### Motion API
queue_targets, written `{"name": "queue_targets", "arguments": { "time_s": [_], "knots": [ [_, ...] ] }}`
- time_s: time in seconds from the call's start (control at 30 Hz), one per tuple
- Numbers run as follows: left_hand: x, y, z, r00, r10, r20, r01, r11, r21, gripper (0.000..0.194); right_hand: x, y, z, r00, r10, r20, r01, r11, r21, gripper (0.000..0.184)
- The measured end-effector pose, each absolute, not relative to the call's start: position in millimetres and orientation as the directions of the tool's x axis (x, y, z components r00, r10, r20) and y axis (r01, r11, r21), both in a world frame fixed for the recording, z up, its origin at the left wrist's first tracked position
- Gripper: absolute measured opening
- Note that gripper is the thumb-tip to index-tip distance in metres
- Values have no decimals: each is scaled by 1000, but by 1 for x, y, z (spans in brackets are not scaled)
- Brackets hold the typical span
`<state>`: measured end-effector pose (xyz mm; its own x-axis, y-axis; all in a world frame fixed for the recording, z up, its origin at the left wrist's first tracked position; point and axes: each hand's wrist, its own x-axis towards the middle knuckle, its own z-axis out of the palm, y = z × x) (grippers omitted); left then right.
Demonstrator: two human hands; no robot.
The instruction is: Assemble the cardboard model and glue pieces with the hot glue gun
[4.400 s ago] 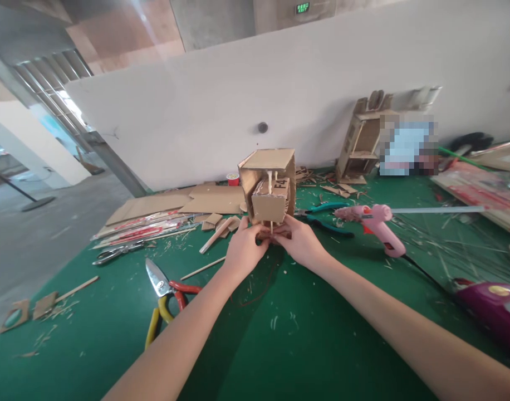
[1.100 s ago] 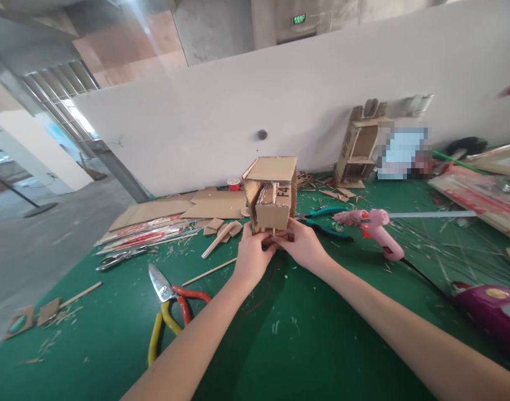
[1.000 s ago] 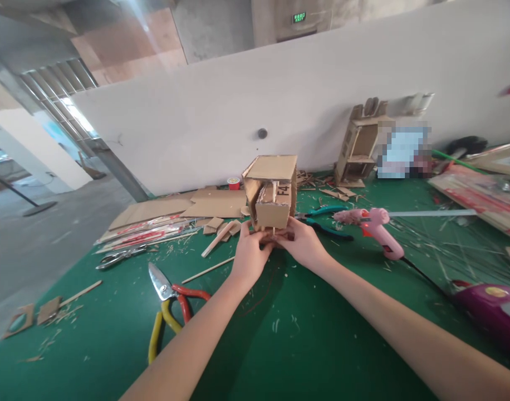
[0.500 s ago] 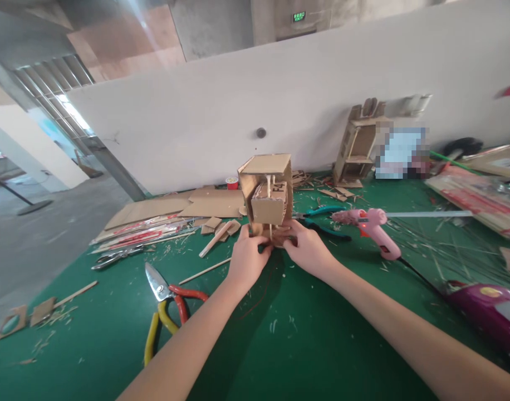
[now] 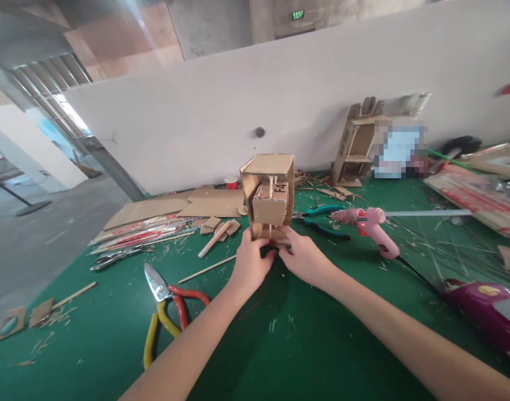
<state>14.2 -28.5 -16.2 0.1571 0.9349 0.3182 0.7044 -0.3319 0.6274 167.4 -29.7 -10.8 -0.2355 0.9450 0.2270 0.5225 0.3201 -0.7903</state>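
A cardboard model (image 5: 268, 164) stands upright at the middle of the green table. It is an open-fronted frame with a smaller cardboard box (image 5: 270, 210) inside, on a thin stick running up and down. My left hand (image 5: 251, 260) grips the model's lower left edge, thumb bent in front. At the lower right, my right hand (image 5: 300, 253) holds the base, its fingers curled behind and partly hidden. Both thumbs come close together at the bottom front. A thin wooden stick (image 5: 207, 269) lies just left of my left hand.
Red-and-yellow-handled shears (image 5: 171, 303) lie near my left forearm. Teal-handled pliers (image 5: 322, 220) and a pink glue gun (image 5: 374, 225) lie to the right. Cardboard sheets (image 5: 211, 203) lie at back left. A taller cardboard structure (image 5: 355, 147) stands by the wall.
The model has turned slightly and sits a touch further right in view. My right hand's thumb and fingers have drawn in toward the left hand at the base.
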Motion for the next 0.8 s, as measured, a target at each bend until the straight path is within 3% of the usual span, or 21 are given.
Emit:
{"name": "queue_targets", "arguments": {
  "time_s": [0.33, 0.6, 0.8],
  "knots": [
    [18, -34, -15, 180, 932, 315, 723, -342, 600, 25, 162, -32, -13, -214, 952, 217, 455, 294, -840, 57],
    [16, -30, -13, 132, 935, 331, 738, -315, 597, 19, 167, -27, -15, -67, 979, 191, 510, 198, -837, 48],
    [15, -27, -8, 98, 934, 343, 773, -288, 565, 10, 165, -23, -16, -155, 963, 218, 471, 267, -841, 39]
  ]
}}
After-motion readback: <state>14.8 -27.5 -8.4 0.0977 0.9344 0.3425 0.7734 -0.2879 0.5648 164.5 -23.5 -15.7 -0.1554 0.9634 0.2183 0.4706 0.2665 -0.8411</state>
